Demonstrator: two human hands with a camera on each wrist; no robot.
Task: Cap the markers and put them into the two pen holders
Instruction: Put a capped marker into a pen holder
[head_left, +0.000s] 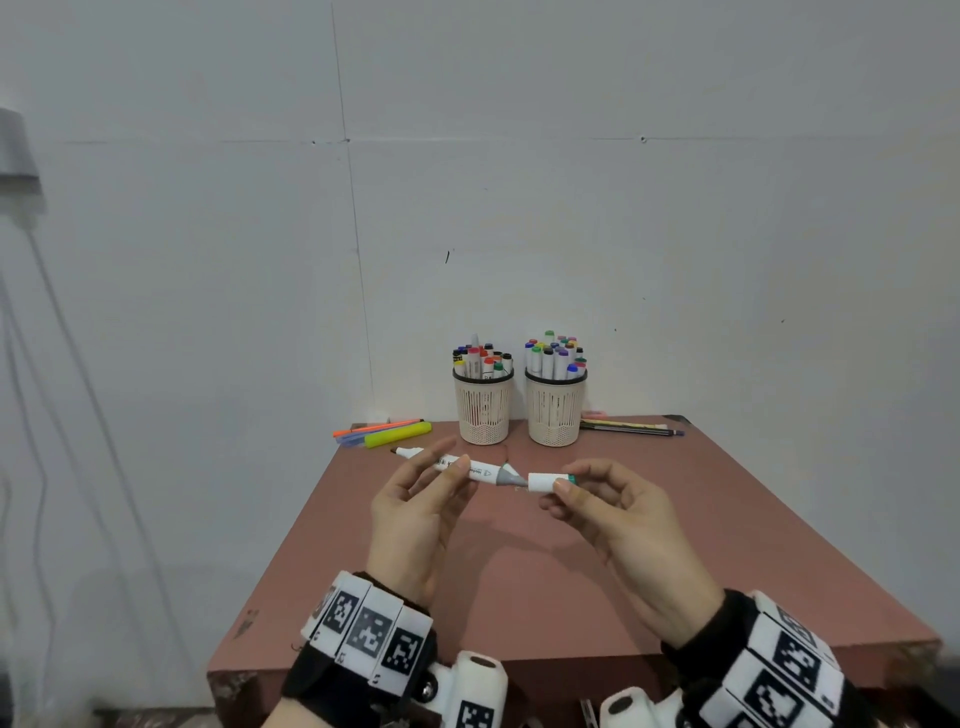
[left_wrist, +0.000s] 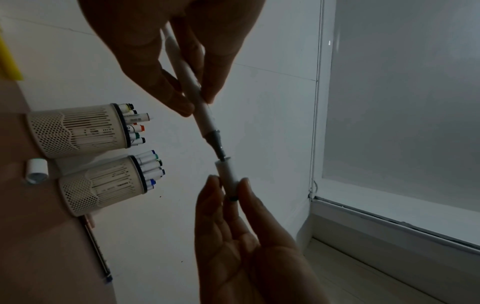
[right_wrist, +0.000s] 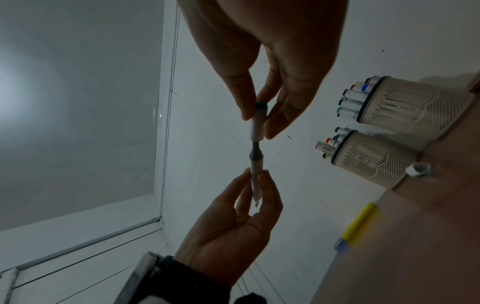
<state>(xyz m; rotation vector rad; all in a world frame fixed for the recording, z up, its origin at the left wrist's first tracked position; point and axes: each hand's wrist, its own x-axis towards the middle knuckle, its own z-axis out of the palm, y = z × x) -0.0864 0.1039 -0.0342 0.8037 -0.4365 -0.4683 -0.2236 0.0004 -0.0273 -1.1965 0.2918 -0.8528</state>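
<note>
The marker (head_left: 467, 466) has a smooth white plastic barrel with a grey, slightly glossy collar near its tip; the cap (head_left: 549, 481) is the same smooth white plastic with a green end. Both pen holders (head_left: 483, 405) (head_left: 554, 408) look like matt cream plastic, slotted above and finely perforated below, with dark rims. The table (head_left: 649, 545) top is a matt, reddish-brown surface, scuffed and chipped at its front edge. The highlighter (head_left: 397, 436) is bright yellow plastic. The wall (head_left: 675, 234) is matt, pale and panelled.

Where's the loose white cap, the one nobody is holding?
In the left wrist view the loose white cap lies on the table at the foot of the two pen holders, by the gap between them.
</note>
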